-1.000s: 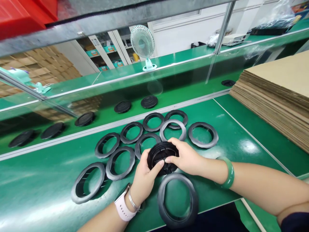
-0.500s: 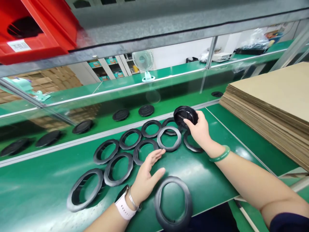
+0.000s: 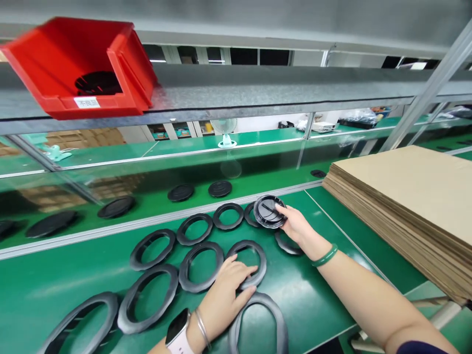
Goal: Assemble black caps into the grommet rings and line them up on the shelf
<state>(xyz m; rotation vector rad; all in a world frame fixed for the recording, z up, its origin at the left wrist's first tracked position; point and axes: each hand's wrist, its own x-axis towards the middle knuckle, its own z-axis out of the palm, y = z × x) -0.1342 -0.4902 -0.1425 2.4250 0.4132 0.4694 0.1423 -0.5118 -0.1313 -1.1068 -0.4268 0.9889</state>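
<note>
My right hand (image 3: 297,226) grips a round black lid (image 3: 266,214), thumb on its upper face, above the far row of rings. My left hand (image 3: 228,287) is on a dark grey wavy-edged ring (image 3: 262,260), index finger inside its opening and thumb outside, with the near rim between them. Just below that hand lies another grey ring (image 3: 280,327), cut off by the lower picture edge. Several similar rings lie flat to the left and behind, such as a ring (image 3: 217,250) beside the left hand. One ring (image 3: 289,248) is partly hidden beneath my right hand.
Several black discs (image 3: 220,189) lie on the green strip behind the metal rail (image 3: 158,215). A tall cardboard stack (image 3: 398,172) stands at the right. Overhead, a red bin (image 3: 136,73) with black parts sits on a grey shelf (image 3: 258,91).
The view has tilted up, showing more of the red bin and shelf. One grey ring has come nearer, with my left hand now on its rim. The lid in my right hand has turned.
</note>
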